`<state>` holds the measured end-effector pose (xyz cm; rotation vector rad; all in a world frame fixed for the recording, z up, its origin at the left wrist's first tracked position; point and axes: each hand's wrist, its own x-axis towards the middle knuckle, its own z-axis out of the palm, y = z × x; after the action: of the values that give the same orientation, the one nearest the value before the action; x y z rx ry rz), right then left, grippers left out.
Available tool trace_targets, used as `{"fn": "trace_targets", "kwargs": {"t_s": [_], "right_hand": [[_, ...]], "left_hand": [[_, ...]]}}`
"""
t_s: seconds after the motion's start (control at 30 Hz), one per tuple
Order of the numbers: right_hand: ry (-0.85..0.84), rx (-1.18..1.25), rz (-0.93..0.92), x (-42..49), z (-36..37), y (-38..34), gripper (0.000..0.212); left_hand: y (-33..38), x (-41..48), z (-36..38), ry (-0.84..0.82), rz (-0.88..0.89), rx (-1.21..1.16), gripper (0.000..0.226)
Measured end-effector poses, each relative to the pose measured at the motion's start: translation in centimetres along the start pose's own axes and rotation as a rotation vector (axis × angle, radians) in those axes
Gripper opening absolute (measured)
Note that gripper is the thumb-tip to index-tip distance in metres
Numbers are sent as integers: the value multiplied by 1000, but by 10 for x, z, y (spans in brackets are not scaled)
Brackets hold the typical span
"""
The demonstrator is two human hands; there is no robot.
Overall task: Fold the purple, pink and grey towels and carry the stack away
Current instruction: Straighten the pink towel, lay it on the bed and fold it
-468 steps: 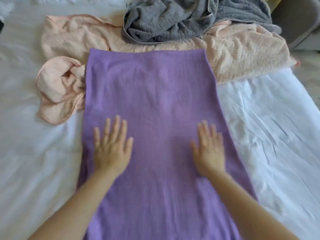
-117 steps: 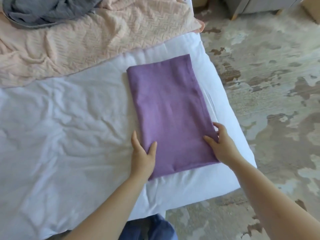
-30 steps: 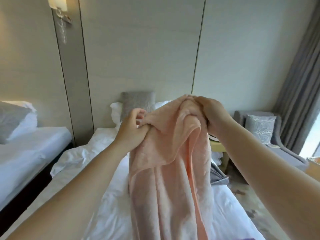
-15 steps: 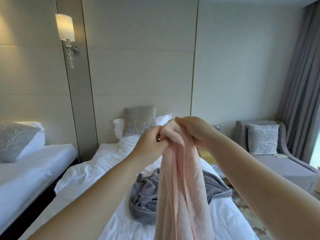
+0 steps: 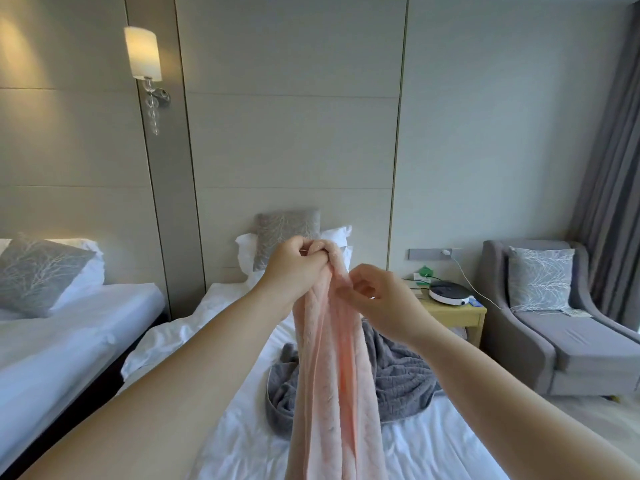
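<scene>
Bed (image 5: 242, 445): pink towel (image 5: 332, 375) is held up, top gripped by L hand (image 5: 298, 263), edge pinched by R hand (image 5: 384, 299); grey towel (image 5: 401, 379) lies crumpled. Neither folded yet; purple unseen.

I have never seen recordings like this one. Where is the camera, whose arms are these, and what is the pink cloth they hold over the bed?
There is no machine here: a person wears one wide-angle camera on the head, so you see that person's own two bare arms reaching forward. The left hand grips the top of a long, soft pink towel, which hangs down; the right hand pinches its edge just below. Behind it, a crumpled grey towel lies on the white-sheeted bed. The purple towel is not in view.
</scene>
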<state>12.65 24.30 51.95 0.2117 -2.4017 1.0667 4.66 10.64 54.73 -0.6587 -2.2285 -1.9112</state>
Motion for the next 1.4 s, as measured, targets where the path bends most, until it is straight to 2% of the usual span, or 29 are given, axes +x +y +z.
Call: {"fn": "trace_targets", "kwargs": {"t_s": [0.1,0.17,0.23,0.27,0.33,0.43,0.57,0.67,0.73,0.83,0.97,1.03,1.1,1.2,1.27,1.33,1.4], "right_hand": [[82,109,91,6,-3,-1,22],[93,272,137,12,-4,-2,26],[51,338,98,16,-3,-6,22],[30,322,64,17,-3,-7,18],[36,242,7,18,0,-6,15],[151,177,-23,15,9,4,3],[226,173,-95,-2,33,15,33],[248,-103,-204,-13,49,28,37],[252,-191,-188,-16,54,38,34],[229,-146,-99,-22,57,45,26],[128,121,37,-30,58,50,12],[90,147,23,-36,61,53,18],[156,-1,-12,-42,67,58,25],[382,-377,-88,-46,78,60,21],[512,-487,-192,-44,78,60,17],[551,-541,-273,-40,76,62,14],[512,-622,-237,-39,74,65,14]], "left_hand": [[-1,0,-14,-57,58,80,29],[-6,0,-24,-231,158,211,40],[-11,-1,-26,-377,239,319,26],[-15,-1,-26,-384,265,341,30],[-21,1,-24,-344,269,338,37],[-22,5,-23,-211,194,278,32],[-18,14,-19,-66,137,154,24],[-13,19,-16,-5,142,137,32],[-8,20,-14,23,161,139,38],[-2,22,-10,34,187,126,40],[1,28,-6,120,227,120,21],[5,32,-6,176,239,122,20],[10,36,-5,196,249,99,20],[18,39,-4,222,266,94,22],[21,42,-3,238,270,107,22],[23,43,-4,258,273,120,22],[23,45,-5,270,274,115,22]]}}
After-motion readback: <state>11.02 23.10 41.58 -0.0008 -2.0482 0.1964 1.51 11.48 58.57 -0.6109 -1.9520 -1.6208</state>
